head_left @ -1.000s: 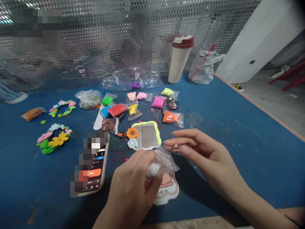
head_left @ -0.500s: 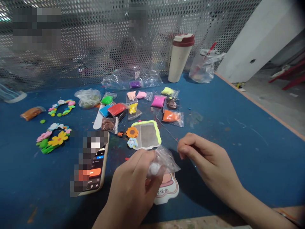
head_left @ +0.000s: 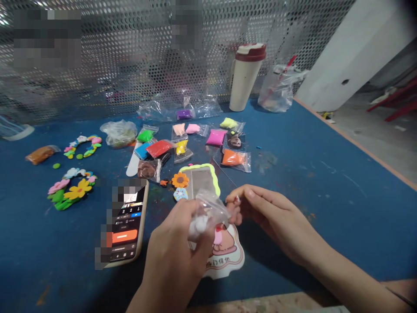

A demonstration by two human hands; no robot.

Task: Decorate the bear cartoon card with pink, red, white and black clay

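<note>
My left hand [head_left: 177, 245] grips a small clear plastic bag [head_left: 213, 208] with white clay [head_left: 198, 226] inside. Close to the bag's right side is my right hand [head_left: 267, 213], its fingers bent together; a tiny whitish bit shows at the fingertips, too small to name. Beneath the bag lies a white card with a cartoon figure [head_left: 224, 250], partly covered by my left hand. Just behind the bag, a frame with a wavy yellow-green edge [head_left: 215, 180] carries an orange flower [head_left: 180, 180] and a blue flower [head_left: 180, 194] on its left side.
A phone [head_left: 125, 226] lies left of my left hand. Two decorated rings [head_left: 78, 189] are farther left. Bagged clays, such as red [head_left: 159, 148] and orange [head_left: 233, 158], spread across the middle. A tall cup [head_left: 246, 78] and plastic bag [head_left: 276, 93] stand near the mesh.
My right hand has moved left, up to the plastic bag. My left hand and the bag have shifted slightly left, uncovering more of the card.
</note>
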